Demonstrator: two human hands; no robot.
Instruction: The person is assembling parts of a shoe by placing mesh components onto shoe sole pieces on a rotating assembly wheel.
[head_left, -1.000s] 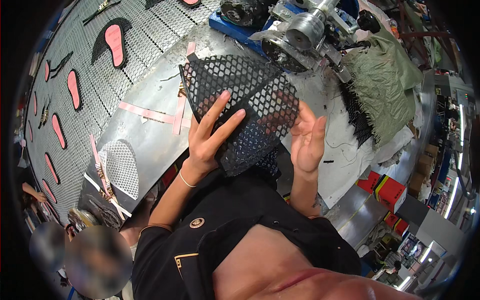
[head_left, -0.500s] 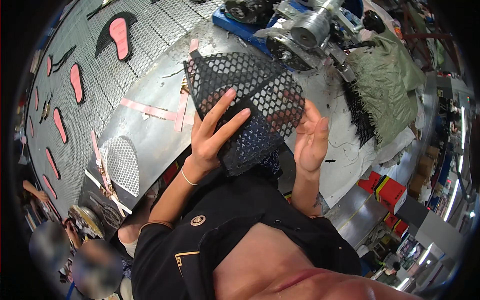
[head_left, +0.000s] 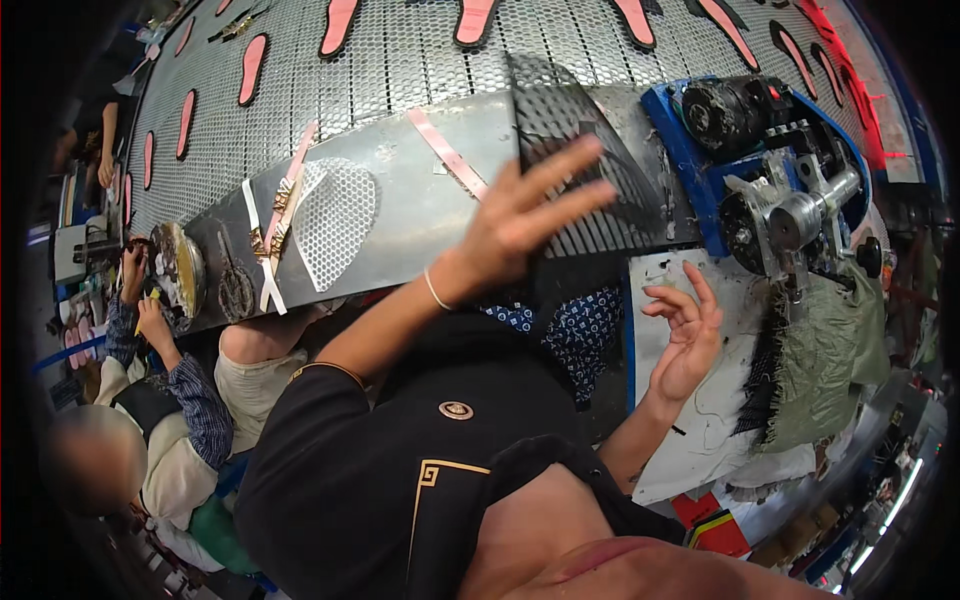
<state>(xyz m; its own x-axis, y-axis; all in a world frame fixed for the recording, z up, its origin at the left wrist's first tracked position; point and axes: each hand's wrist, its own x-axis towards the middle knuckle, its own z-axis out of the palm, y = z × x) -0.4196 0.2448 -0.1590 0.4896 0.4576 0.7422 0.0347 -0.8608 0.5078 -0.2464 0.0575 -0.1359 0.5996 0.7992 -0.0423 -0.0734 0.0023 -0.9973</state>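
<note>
A black mesh fabric piece (head_left: 632,205), smeared by motion, hangs over the near edge of the metal table. My left hand (head_left: 525,210) grips it at its left side, with two fingers stretched across the front and the thumb hidden. To the right, above a white board (head_left: 680,440), my right hand (head_left: 685,335) is raised with fingers apart and nothing in it. It does not touch the mesh piece.
Pink insoles (head_left: 253,68) lie on a wire-mesh surface (head_left: 390,75) beyond the table. A machine on a blue base (head_left: 790,200) stands right, near a green woven sack (head_left: 825,350). Left lie a white mesh piece (head_left: 338,215) and buckled straps (head_left: 283,205). A co-worker (head_left: 170,420) sits at far left.
My right hand has let go of the black mesh piece and moved apart to the right. My left hand carries the piece away from my body over the table. The view has turned.
</note>
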